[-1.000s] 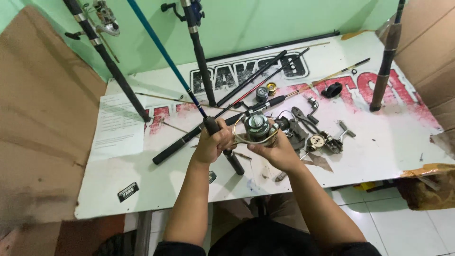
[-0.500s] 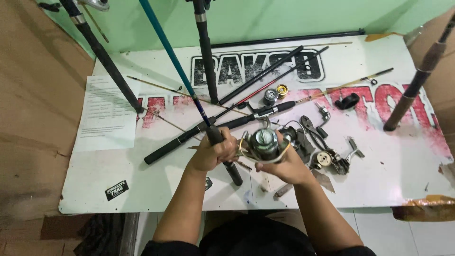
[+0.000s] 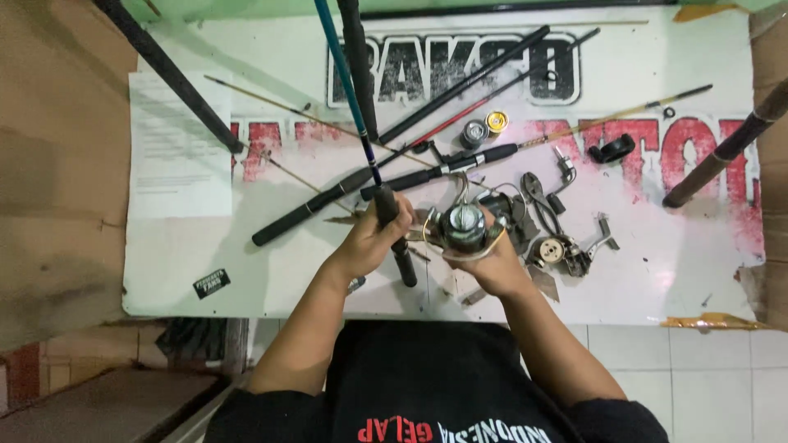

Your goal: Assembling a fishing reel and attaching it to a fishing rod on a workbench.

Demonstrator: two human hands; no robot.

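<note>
The left hand (image 3: 369, 242) is wrapped around the black foam grip of a fishing rod (image 3: 386, 215), fingers pressed together over the handle, thumb on top. The rod has a slim blue blank that rises from the fist toward the top edge of the view, while the butt end pokes out below the fist. Immediately to the right, the right hand (image 3: 491, 261) cups a spinning reel (image 3: 461, 228) from beneath, fingers curled up around its body. The reel is round, of dull grey metal, its spool face turned upward and a thin wire bail arching over it. Reel and rod handle sit just beside each other between the two hands; whether they touch cannot be told.

Just right of the reel lies a cluster of small metal parts, including a second, partly stripped reel (image 3: 566, 253) with a bent crank arm, and a pair of pliers (image 3: 535, 192). Beyond the hands, several black rod sections (image 3: 460, 82) lie crossed, with two small round spools (image 3: 484, 127), one grey, one yellow, among them. All rests on a white printed banner (image 3: 673, 254) covering the table. Far left of the grip lies a sheet of white paper (image 3: 176, 156).
</note>
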